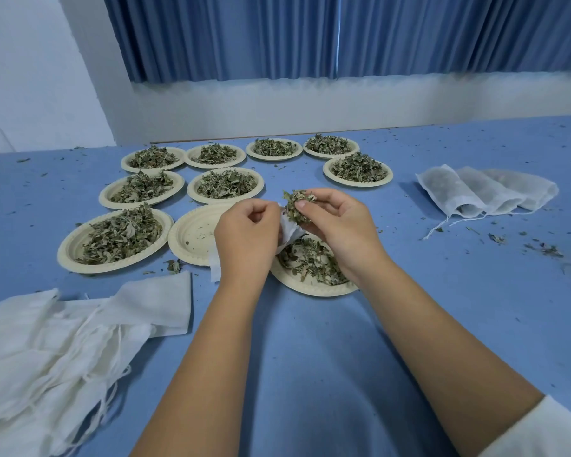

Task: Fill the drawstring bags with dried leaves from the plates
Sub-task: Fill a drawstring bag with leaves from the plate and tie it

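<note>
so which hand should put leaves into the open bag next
Right. The right hand pinches a clump of dried leaves right at the bag, while the left hand grips the bag's edge.

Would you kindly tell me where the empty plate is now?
In the head view, the empty plate sits left of centre in the nearest row, between a heaped plate on its left and the left hand, which covers its right edge.
</note>
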Tool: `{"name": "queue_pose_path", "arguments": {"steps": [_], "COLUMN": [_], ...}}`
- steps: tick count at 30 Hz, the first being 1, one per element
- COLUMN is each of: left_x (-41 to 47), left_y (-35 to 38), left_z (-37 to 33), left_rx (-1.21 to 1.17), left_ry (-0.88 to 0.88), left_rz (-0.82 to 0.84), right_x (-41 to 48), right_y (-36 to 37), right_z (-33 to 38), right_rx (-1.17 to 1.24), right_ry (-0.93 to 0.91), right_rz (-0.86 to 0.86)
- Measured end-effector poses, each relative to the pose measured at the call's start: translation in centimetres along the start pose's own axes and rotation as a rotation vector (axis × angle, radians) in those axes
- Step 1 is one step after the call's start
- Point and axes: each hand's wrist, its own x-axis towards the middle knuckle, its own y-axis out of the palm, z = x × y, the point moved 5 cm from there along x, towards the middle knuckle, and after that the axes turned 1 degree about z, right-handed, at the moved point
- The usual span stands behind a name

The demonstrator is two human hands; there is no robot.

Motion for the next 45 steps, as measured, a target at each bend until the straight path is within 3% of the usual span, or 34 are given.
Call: {"name": "queue_pose_path", "arguments": {"steps": [7, 14, 21, 26, 32, 36, 39, 42, 45], "left_x": [0.1, 0.0, -0.7, -0.5, -0.2, -0.2, -0.3, -0.5, -0.3], "left_y": [-0.3, 0.0, 1.6, 1.7, 1.1, 1.3, 1.5, 1.6, 1.2], "left_z": [0.1, 0.0, -0.6, -0.3, -0.1, -0.1, -0.1, -0.1, -0.2], "left_rx": [-0.035, 0.049, 0.280, 0.283, 0.226, 0.197, 0.191, 0.223, 0.199], "left_ry": [0.006, 0.068, 0.240, 0.223, 0.180, 0.180, 0.194, 0.215, 0.190], "left_rz": [-0.048, -0.018, 0.198, 0.185, 0.139, 0.159, 0.184, 0.171, 0.130], "right_x": [0.0, -0.1, -0.2, 0.1, 0.0, 0.1, 0.0, -0.1, 0.1], "right_y": [-0.4, 0.0, -0.7, -1.3, -0.9, -0.9, -0.8, -0.5, -0.5], "right_z": [0.1, -0.1, 0.1, 0.1, 0.0, 0.1, 0.1, 0.3, 0.4], "right_rx": [-0.173, -0.310, -0.590, -0.527, -0.165, -0.196, -0.370, -0.559, -0.482], "right_ry": [-0.031, 0.017, 0.049, 0.092, 0.223, 0.154, 0.065, -0.032, 0.031], "right_rz": [-0.020, 0.081, 0.074, 0.076, 0.145, 0.048, -0.002, 0.012, 0.119]}}
